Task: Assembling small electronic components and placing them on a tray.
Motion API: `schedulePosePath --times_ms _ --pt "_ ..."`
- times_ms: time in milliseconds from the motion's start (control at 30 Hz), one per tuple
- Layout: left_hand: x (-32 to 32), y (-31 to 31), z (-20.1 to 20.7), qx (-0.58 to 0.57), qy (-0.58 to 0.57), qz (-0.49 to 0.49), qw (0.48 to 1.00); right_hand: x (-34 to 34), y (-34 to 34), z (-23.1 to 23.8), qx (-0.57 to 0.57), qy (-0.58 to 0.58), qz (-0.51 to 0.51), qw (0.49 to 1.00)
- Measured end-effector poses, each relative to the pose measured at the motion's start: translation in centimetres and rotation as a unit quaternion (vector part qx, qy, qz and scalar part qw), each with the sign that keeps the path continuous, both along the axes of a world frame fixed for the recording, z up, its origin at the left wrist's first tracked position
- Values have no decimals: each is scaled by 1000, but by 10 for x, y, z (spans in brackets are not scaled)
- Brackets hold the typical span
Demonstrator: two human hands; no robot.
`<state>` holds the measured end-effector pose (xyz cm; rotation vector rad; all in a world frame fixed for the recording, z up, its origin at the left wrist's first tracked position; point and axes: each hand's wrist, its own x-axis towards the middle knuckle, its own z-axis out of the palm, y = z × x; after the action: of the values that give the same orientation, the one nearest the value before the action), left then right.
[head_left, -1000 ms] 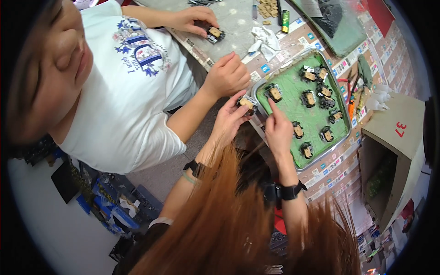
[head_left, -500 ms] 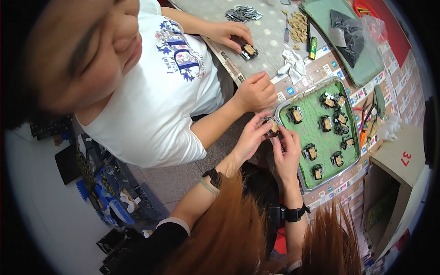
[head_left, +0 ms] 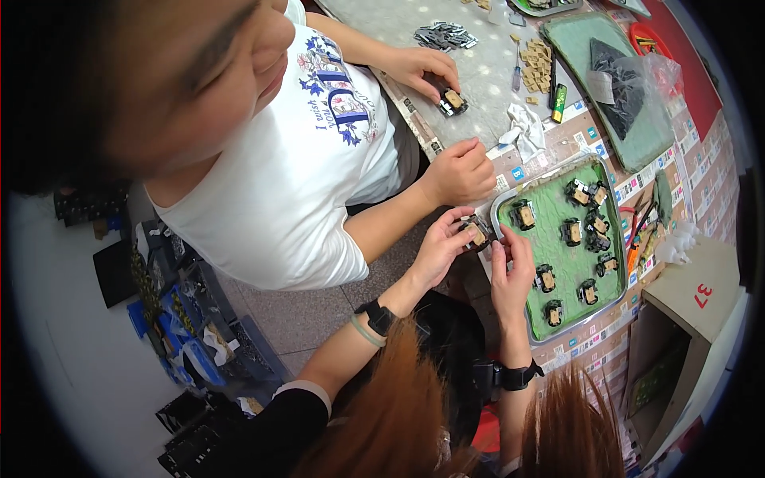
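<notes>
My left hand (head_left: pixel 437 253) is closed on a small black wheeled toy car chassis (head_left: pixel 477 233) with a tan block on top, just off the near left corner of the green-lined tray (head_left: pixel 500 209). My right hand (head_left: pixel 511 271) is beside it over the tray's left rim, fingers loosely bent and a little apart, nothing visible between them. Several similar black chassis (head_left: pixel 570 231) with tan blocks lie in the tray. On my left, a co-worker's hand (head_left: pixel 422 70) rests on another chassis (head_left: pixel 453 102) on the grey table; their other hand (head_left: pixel 462 171) is near mine.
On the table lie dark grey pieces (head_left: pixel 446 36), tan blocks (head_left: pixel 538 65), a screwdriver (head_left: pixel 517 72), a green-and-black tube (head_left: pixel 559 103) and a white cloth (head_left: pixel 523 134). A bag of black parts (head_left: pixel 617 88) sits on a green tray. Pliers (head_left: pixel 637 219) and a box (head_left: pixel 693 287) stand right.
My right hand has drawn slightly away from the chassis, which stays in my left hand. The view has shifted, moving the table and tray slightly right and down in the picture.
</notes>
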<state>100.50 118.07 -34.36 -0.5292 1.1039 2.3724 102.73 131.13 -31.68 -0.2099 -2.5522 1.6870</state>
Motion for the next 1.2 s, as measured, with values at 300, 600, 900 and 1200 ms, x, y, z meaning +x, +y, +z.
schedulePosePath --times_ms 300,600,900,1200 --pt "-9 -9 -2 -24 4 -15 1000 -55 -5 15 61 76 15 995" --pt "6 -28 10 -65 -18 -35 997 -199 -22 -6 292 -47 218 930" --pt "9 -32 21 -45 -47 -33 997 -229 -36 -28 183 18 164 969" --pt "2 -14 15 -46 -37 -38 998 -179 24 -23 83 22 37 996"
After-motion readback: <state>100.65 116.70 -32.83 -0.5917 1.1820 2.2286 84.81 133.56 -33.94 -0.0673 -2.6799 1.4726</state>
